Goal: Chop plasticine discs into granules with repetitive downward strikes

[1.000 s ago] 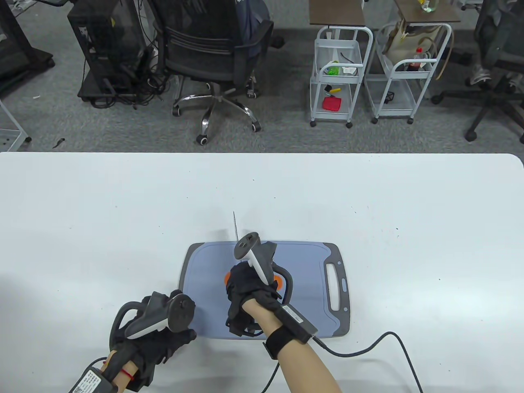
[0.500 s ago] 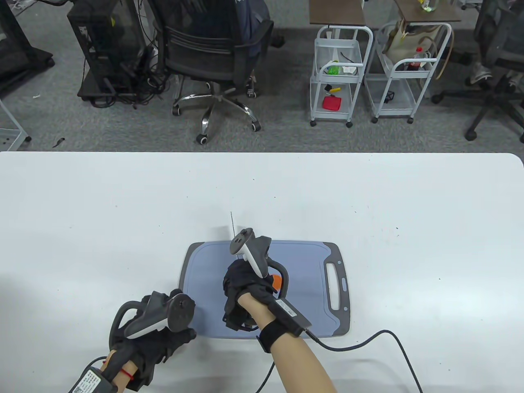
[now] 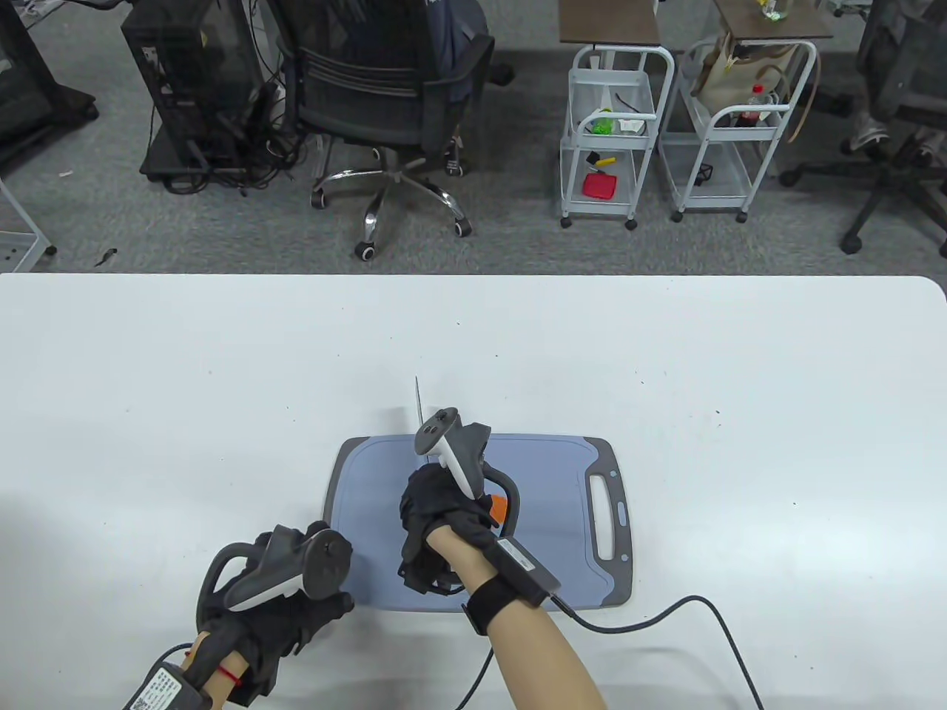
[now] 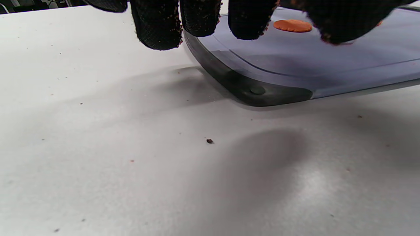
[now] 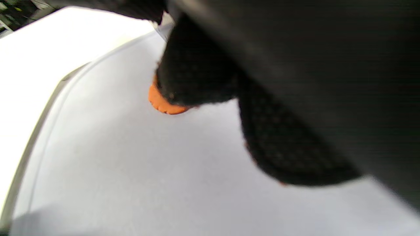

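Cutting board (image 3: 547, 510) lies flat on the white counter (image 3: 666, 355), handle slot (image 3: 605, 518) at the board's right end. Right hand (image 3: 436, 525) is over the board's middle, fingers curled in a fist around what looks like a knife handle; handle itself is hidden by the glove. Thin blade (image 3: 419, 405) pokes out past the board's far edge, seen edge-on. Right grip: narrow, closed on the knife. Orange plasticine disc (image 3: 499, 507) sits on the board just right of the right hand, mostly covered by the tracker (image 3: 455, 455). Right wrist view, blurred: an orange disc (image 5: 162, 104) flat on the board surface, partly under a gloved finger (image 5: 193, 75); can't tell if the finger touches it. Left wrist view shows another orange disc (image 4: 292, 25) lying flat further in on the board (image 4: 295, 75), past the fingertips (image 4: 157, 29). Left hand (image 3: 274, 621) is at the board's near-left corner, fingers spread loosely and hanging above the corner and the counter beside it; holding nothing, grip wide. Can't tell whether any fingertip touches the board. Orange crumbs stuck to the left glove's fingertips; a few specks on the counter near that corner. Cable (image 3: 666, 621) runs from the right wrist across the counter, below the board's near edge.
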### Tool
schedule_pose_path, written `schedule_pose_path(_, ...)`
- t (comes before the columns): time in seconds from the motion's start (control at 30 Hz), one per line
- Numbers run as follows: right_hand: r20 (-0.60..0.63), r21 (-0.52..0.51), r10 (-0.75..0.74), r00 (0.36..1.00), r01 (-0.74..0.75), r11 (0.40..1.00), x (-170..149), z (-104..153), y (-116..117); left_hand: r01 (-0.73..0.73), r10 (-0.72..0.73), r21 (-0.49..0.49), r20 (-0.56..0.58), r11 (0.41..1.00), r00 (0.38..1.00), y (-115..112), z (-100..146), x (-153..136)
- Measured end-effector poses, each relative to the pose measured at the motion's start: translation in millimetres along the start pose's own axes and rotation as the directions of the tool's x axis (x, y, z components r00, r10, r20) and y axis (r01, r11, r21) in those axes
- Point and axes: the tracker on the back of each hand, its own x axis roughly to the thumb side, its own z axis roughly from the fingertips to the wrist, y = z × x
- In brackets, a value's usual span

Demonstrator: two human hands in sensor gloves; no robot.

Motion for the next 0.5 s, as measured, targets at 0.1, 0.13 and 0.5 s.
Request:
schedule_pose_path(0.1, -0.005, 0.056, 0.010, 1.000, -0.009, 0.998, -2, 3, 15, 0.008, -0.009, -0.012, -0.008, 1.000, 1.000, -2, -2, -1)
schedule_pose_path(0.13, -0.037, 0.043, 0.059, 0.998, -0.058, 0.997, -2, -2, 22, 0.013, -0.013, -0.019, -0.007, 1.000, 1.000, -3, -2, 0)
schedule_pose_path(0.5, -0.011, 0.055, 0.080, 0.997, -0.080, 0.995, 15, -4, 4, -0.007, 0.007, -0.001, 0.003, 1.000, 1.000, 0, 1, 0)
